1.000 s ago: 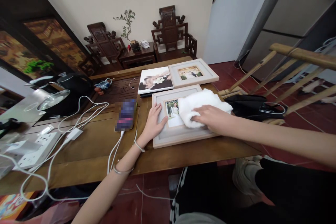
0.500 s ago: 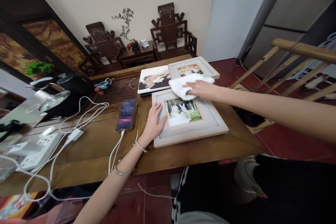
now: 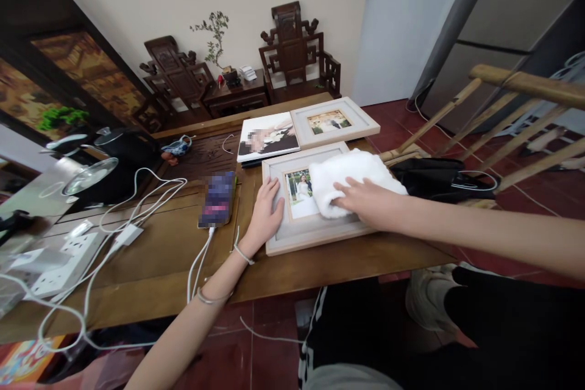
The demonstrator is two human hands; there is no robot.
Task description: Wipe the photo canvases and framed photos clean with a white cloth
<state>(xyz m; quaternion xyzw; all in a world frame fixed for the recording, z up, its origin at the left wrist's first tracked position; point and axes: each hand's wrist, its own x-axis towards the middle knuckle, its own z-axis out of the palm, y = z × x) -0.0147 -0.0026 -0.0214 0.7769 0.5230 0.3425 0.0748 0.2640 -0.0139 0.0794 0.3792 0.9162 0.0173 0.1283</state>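
A pale wooden picture frame lies flat on the table, with a photo of a couple in its middle. My left hand rests along the frame's left edge, fingers stretched out and thumb apart. Under my right hand is a folded white cloth, gripped and pressed onto the frame's right half. The cloth hides the right part of the photo and the frame's upper right corner.
Behind lie a second framed photo and a white-edged photo panel. Left of my left hand is a phone on a charging cable. A power strip with tangled white cords sits farther left. A bamboo chair stands at right.
My right hand has moved the cloth from the frame's top edge toward me and right, over the photo. The rear frame's photo is now uncovered. My left hand stays in place.
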